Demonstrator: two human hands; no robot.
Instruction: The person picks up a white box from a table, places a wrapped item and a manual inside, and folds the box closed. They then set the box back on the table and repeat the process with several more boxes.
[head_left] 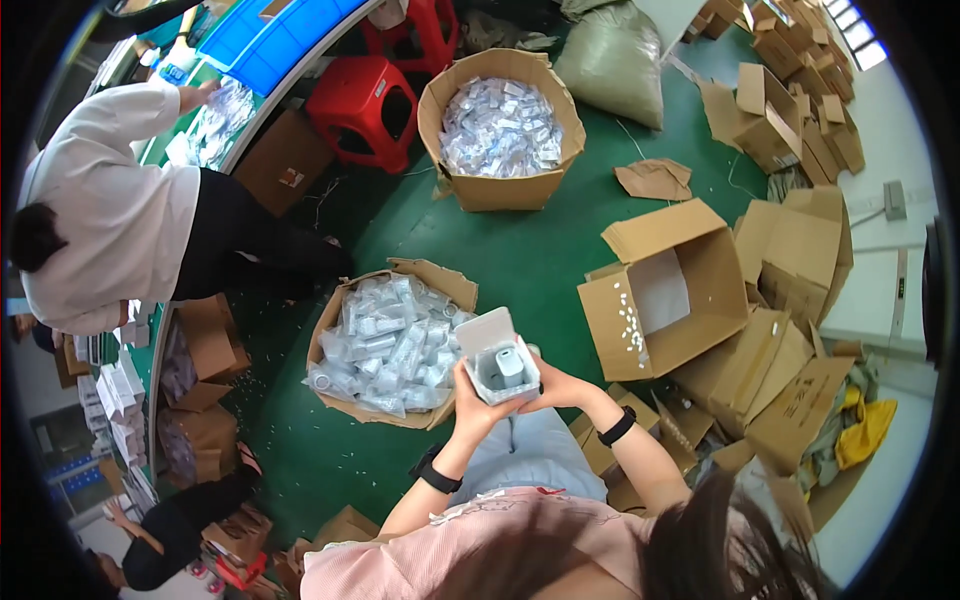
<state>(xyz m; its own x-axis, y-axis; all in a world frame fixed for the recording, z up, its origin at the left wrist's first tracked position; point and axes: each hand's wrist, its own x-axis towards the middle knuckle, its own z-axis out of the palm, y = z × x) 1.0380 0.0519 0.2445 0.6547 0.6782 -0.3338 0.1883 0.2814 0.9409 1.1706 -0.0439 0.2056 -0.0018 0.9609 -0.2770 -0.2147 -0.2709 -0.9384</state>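
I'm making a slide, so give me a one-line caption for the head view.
Left hand and right hand hold an open white box near a carton of bagged parts.

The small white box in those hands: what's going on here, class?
The person's left fingers and right fingers hold a small white box, lid raised, with a white item inside. A carton of bagged parts sits ahead to the left. Farther left, a co-worker has one hand at some clear bags.

I wear a pale pink top [420,535] with red and white detailing [550,490]; beyond it show my light-blue trousers [530,455], and ahead of it, two black wristbands [618,427].
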